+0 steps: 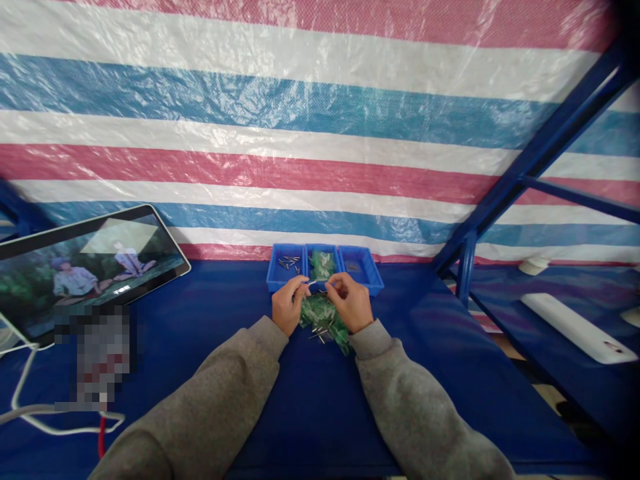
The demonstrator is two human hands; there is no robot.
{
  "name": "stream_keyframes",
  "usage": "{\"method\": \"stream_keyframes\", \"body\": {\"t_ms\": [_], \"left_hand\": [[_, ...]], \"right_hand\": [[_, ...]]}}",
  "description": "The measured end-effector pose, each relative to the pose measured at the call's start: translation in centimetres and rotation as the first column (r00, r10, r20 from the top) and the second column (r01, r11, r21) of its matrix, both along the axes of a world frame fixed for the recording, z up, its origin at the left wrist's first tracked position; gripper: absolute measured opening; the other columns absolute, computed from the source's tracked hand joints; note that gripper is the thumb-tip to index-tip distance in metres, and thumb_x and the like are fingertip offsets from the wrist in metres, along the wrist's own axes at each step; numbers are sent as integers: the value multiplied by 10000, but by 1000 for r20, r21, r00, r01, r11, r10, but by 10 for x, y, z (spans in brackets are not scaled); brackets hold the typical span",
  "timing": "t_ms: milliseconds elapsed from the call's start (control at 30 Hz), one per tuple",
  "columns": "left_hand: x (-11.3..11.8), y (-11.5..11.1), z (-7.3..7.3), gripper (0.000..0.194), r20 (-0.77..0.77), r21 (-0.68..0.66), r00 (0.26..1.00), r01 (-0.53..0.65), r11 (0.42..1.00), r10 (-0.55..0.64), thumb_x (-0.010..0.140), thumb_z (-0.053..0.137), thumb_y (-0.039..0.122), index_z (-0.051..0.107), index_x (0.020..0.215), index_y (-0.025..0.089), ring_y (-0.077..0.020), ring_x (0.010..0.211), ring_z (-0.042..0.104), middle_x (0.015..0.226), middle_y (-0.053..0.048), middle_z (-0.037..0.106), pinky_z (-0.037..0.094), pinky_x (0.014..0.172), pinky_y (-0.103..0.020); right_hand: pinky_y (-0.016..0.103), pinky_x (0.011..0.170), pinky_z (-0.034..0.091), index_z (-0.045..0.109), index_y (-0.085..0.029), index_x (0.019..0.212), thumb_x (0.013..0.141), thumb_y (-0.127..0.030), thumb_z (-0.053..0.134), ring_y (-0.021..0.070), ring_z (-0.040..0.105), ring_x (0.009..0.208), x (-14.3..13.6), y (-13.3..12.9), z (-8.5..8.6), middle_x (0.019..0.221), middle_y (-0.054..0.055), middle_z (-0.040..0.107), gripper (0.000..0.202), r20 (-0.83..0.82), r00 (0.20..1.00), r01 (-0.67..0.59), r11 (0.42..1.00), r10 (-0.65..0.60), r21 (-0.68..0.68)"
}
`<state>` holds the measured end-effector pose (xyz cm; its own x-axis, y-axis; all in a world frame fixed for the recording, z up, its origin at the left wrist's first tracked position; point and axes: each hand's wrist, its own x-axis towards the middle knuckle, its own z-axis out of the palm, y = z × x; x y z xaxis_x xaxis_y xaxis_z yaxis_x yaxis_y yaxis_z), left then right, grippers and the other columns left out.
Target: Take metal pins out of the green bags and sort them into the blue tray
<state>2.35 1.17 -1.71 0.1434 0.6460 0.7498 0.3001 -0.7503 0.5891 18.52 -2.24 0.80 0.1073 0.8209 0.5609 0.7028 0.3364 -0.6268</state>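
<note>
My left hand (289, 305) is closed, thumb and finger pinching a small thin metal pin (312, 284) that points toward my right hand. Facing it, my right hand (352, 304) has its fingertips pressed together close to the pin's other end; what they hold is too small to make out. Below and between both hands lies a heap of small green plastic pouches (320, 311), with several loose metal pins (320, 331) at its front. Just behind stands a blue three-part bin (273, 275): pins in the left compartment, green pouches in the middle, a few small pieces in the right.
On the left a tablet (90, 267) leans upright, with white cables (25, 387) and a blurred object near it. Blue frame bars (530, 153) rise at the right, beside a shelf with a long white object (575, 327). A striped sheet (300, 133) hangs behind the blue table (310, 413).
</note>
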Motion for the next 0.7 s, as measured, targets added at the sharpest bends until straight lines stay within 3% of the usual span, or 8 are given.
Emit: {"method": "stream_keyframes", "body": {"t_ms": [167, 300, 500, 700], "left_hand": [[0, 1, -4, 229, -22, -56, 999, 41, 998, -43, 929, 419, 262, 508, 1125, 182, -80, 483, 537, 562, 58, 548, 455, 568, -194], [0, 0, -3, 237, -28, -57, 998, 62, 996, -64, 937, 399, 273, 498, 1133, 185, -73, 431, 490, 506, 81, 493, 424, 525, -184], [0, 0, -2, 241, -54, -40, 996, 70, 997, -72, 936, 401, 263, 497, 1142, 185, -71, 405, 456, 489, 84, 454, 400, 479, -180], [0, -2, -2, 224, -81, 39, 997, 3, 999, 0, 928, 421, 243, 539, 1106, 176, -88, 540, 565, 654, 20, 593, 460, 587, -202]], "right_hand": [[258, 594, 453, 617, -184, 1055, 873, -329, 491, 146, 583, 592, -1, -2, 2, 720, 27, 656, 265, 19, 995, -100, 995, 100, 20], [285, 690, 485, 655, -192, 988, 886, -307, 470, 174, 633, 755, -3, -3, 2, 910, 69, 691, 240, 52, 979, -200, 979, 197, 51], [254, 609, 463, 644, -196, 974, 882, -332, 495, 140, 589, 602, -5, -6, 3, 783, 36, 672, 221, 25, 972, -232, 973, 232, 16], [248, 617, 439, 632, -192, 877, 893, -309, 480, 144, 593, 618, -6, -5, 4, 732, 25, 658, 193, 55, 978, -200, 980, 200, 9]]}}
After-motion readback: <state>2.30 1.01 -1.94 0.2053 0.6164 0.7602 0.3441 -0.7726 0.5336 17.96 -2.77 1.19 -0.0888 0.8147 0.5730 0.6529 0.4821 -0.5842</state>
